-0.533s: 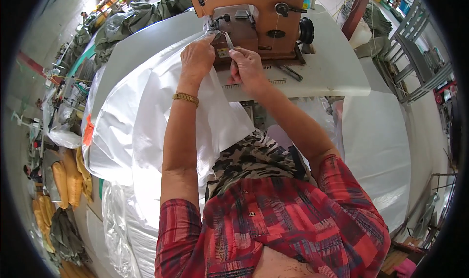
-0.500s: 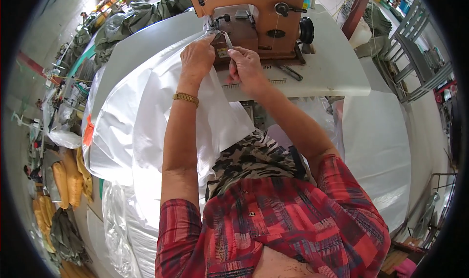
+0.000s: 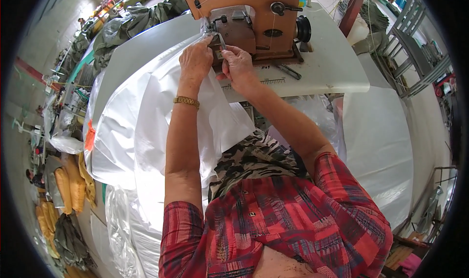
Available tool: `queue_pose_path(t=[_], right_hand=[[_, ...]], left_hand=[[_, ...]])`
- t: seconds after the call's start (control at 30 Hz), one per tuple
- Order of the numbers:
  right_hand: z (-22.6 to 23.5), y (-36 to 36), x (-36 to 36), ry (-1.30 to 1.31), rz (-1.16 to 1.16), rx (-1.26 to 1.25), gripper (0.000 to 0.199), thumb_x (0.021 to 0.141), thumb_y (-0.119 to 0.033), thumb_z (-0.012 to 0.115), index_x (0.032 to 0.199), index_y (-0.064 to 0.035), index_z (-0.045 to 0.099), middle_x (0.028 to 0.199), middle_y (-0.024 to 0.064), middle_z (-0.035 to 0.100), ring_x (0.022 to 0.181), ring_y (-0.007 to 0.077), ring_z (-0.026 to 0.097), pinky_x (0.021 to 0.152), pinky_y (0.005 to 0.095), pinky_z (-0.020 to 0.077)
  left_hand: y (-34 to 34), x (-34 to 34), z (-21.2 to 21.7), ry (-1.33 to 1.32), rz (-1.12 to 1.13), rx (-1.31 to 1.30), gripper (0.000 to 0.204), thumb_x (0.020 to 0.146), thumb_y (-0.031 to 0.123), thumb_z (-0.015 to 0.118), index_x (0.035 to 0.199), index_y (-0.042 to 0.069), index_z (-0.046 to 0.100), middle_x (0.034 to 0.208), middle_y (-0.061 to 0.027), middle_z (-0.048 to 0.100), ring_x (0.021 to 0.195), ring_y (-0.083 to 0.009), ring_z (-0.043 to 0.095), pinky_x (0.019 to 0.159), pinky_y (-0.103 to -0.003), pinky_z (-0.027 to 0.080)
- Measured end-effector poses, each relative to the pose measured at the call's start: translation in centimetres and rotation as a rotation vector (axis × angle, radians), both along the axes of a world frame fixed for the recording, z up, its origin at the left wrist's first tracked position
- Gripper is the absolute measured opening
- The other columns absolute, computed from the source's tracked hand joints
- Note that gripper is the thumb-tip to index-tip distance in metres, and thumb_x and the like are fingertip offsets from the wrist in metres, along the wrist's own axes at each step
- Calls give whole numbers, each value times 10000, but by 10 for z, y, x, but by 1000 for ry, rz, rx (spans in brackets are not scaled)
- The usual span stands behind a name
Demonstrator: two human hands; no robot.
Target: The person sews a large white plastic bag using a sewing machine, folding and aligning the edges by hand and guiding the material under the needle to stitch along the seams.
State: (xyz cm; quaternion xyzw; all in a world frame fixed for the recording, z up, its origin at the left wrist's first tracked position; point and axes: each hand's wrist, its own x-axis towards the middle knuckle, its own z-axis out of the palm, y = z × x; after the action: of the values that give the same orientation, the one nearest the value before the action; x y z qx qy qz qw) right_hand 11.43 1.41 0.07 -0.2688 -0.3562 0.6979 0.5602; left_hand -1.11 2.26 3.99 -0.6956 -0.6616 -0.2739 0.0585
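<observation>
A large, thin white sheet (image 3: 156, 107) hangs from the sewing machine (image 3: 244, 5) over the table and down across my lap. My left hand (image 3: 195, 65), a gold-coloured band on its wrist, grips the sheet's edge just in front of the presser foot (image 3: 208, 25). Its index finger reaches forward near the foot, and the thumb is hidden. To its right, my right hand (image 3: 238, 68) pinches a narrow pale strip (image 3: 221, 39) between thumb and fingers. That strip curves up toward the needle area; its far end is too small to make out.
Dark thread snips (image 3: 288, 72) lie on the pale table (image 3: 327, 77), right of my right hand. The machine's black handwheel (image 3: 303, 29) sticks out to the right. Dark green cloth (image 3: 132, 29) is heaped at the far left. A grey metal chair (image 3: 415, 53) stands at the right.
My right hand has shifted slightly left and closer to my left hand, still pinching the strip. My left hand stays at the presser foot. The view has shifted slightly.
</observation>
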Motion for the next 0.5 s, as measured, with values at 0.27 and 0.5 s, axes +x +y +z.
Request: queue_pose_path(t=[0.27,0.5], right_hand=[[-11,-2,-11,-55,-112,96,242,959,-142,534,1149,3,567,597,22,541,424,98,487,358,265,427],[-25,9,-2,-485,-250,320,278,899,-133,565,1137,9,588,710,111,634,541,191,615,515,361,506]], left_hand=[[0,1,-1,-13,8,-8,398,875,168,517,1245,194,661,1021,-199,698,989,-370,658,911,-475,489],[-2,4,-4,-13,2,18,395,876,168,516,1242,184,661,1020,-203,696,985,-375,658,899,-476,495]])
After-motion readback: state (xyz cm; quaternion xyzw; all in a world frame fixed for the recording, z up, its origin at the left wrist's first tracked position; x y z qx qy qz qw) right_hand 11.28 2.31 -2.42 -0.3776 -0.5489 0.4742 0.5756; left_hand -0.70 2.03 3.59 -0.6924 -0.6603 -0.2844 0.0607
